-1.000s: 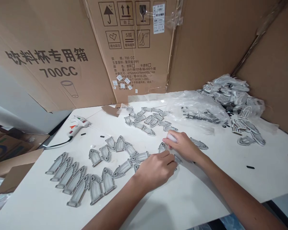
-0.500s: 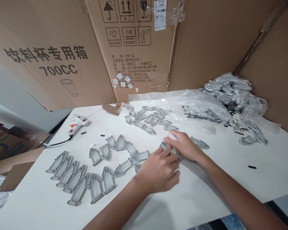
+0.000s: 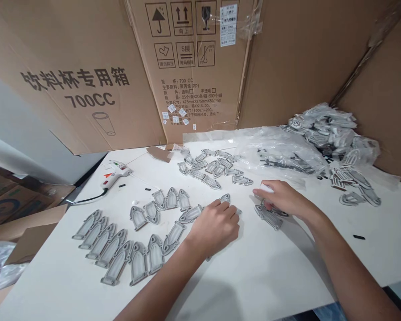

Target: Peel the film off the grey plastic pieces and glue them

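My left hand [image 3: 216, 226] lies low over the table's middle, fingers curled down over grey arched pieces that it partly covers; what its fingertips grip is hidden. To the right, my right hand [image 3: 284, 196] is closed round a small white object [image 3: 266, 188], just above a grey piece [image 3: 268, 217]. Another piece lies partly under that hand. Left of my left hand, several grey arched pieces [image 3: 138, 263] with pale, window-like centres form a row and a curved line. More of them form a loose group [image 3: 211, 182] behind my hands.
A white glue gun [image 3: 112, 176] with a black cable lies at the left of the white table [image 3: 254, 285]. Clear plastic bags [image 3: 280, 151] and a heap of wrapped pieces [image 3: 324, 127] lie at the back right. Cardboard boxes [image 3: 200, 107] stand behind.
My hands have moved apart. The right one has gone right with the white object, to beside a grey piece; the left one has curled further. The view has shifted slightly.
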`<state>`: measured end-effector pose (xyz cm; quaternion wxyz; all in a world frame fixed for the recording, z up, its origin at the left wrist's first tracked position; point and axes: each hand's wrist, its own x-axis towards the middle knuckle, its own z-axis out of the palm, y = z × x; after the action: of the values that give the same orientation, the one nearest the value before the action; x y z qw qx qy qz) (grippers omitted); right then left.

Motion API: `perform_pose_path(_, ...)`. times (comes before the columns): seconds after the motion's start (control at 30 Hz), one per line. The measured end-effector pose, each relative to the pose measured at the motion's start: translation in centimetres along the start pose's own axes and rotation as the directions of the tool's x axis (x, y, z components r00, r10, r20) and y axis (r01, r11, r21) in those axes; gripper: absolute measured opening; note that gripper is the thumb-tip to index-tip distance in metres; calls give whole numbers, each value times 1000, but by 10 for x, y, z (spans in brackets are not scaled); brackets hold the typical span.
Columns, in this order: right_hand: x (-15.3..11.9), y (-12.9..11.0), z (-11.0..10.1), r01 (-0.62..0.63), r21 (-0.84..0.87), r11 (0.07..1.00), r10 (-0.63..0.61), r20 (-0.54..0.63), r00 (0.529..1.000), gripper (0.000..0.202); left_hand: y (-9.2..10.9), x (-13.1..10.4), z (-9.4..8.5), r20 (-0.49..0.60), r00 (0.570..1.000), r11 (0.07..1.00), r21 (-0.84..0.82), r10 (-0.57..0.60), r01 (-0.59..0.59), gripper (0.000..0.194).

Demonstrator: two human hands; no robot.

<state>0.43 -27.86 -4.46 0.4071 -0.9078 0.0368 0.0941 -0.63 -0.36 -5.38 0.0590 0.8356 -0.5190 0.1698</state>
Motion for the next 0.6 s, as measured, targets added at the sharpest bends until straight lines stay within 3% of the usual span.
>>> perform_pose_path(0.13,-4,1,-3,23,80,997,-33,131,991,47,-6,-1,-4,17,993,993,37,-116,115,16)
perform_pose_path(0.3,-8,-14,14,79,193,978,-110,152,982,44,-2,0,-8,0,980,980,-1,-197,197,8)
perform_pose_path(0.47,-9,-33,41,91,411,907,-189,205,960,47,1,-2,-3,-28,999,992,-126,-29,26,16)
perform_pose_path(0.6,-4,-37,56,187,511,839,-241,41,970,50,-1,-3,2,-25,999,991,-130,22,-26,7)
